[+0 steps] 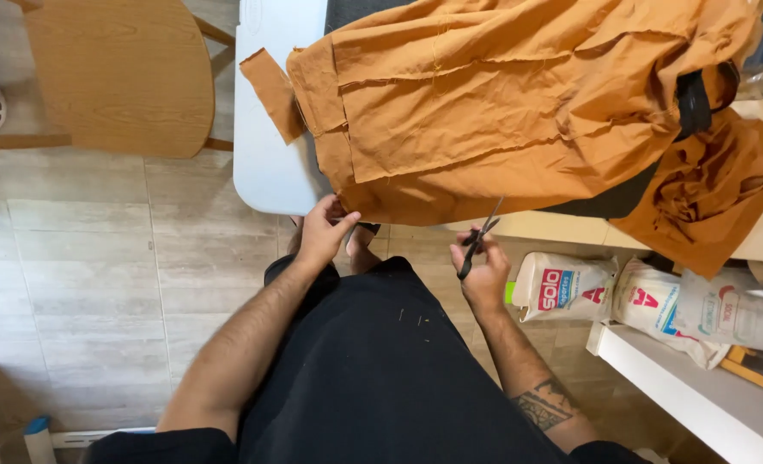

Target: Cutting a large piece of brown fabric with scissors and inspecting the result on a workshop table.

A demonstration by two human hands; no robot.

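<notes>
Both forearms extended forward, left hand [323,234] in a pinching grip, right hand [483,266] fingers curled closed.

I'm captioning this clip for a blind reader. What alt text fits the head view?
Seen from above, a person's left hand pinches the edge of orange cloth hanging off a white table, while the right hand holds black scissors at the hem. A wooden chair stands to the left on a tiled floor.

The orange fabric [501,103] runs off the top edge and hides most of the white table [265,163] and a dark mat beneath. The scissors' [480,236] handles are buried in the right hand [483,273]; the blades look slightly parted, perhaps.
</notes>
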